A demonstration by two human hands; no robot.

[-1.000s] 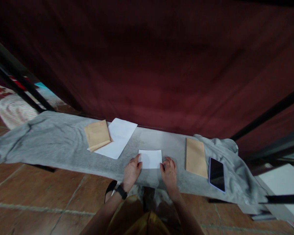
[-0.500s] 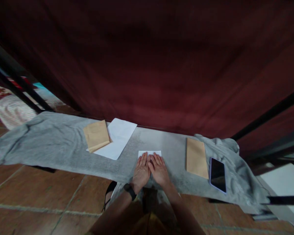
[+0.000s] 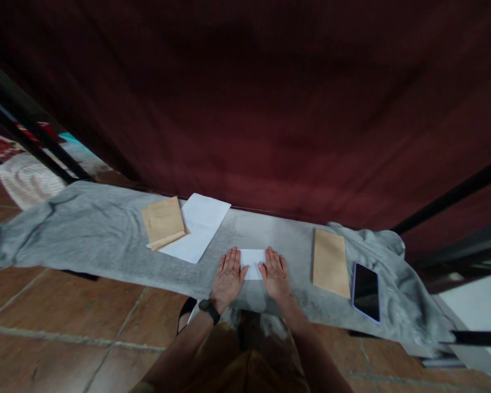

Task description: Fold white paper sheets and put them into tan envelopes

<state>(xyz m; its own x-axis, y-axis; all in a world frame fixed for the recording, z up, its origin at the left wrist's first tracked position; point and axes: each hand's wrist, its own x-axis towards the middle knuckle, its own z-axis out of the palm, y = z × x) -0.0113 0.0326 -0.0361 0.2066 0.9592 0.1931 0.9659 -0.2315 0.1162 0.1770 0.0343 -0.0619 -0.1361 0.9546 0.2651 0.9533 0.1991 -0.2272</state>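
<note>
Brown folded paper (image 3: 164, 221): partly on top of the big white sheet (image 3: 208, 218); both stayed put.
Left hand (image 3: 228, 279): flat and open, gripping nothing; it moved from the middle to the left side of the small white paper (image 3: 252, 263).
Small white paper: flat on the gray cloth (image 3: 106, 243), its middle showing again, so the pressing seems to have reached the sides.
Right hand (image 3: 276, 278): flat and open too, now on the paper's right side.
Brown pad (image 3: 331, 263): farther right, with the phone (image 3: 366, 292) just beside it.
</note>
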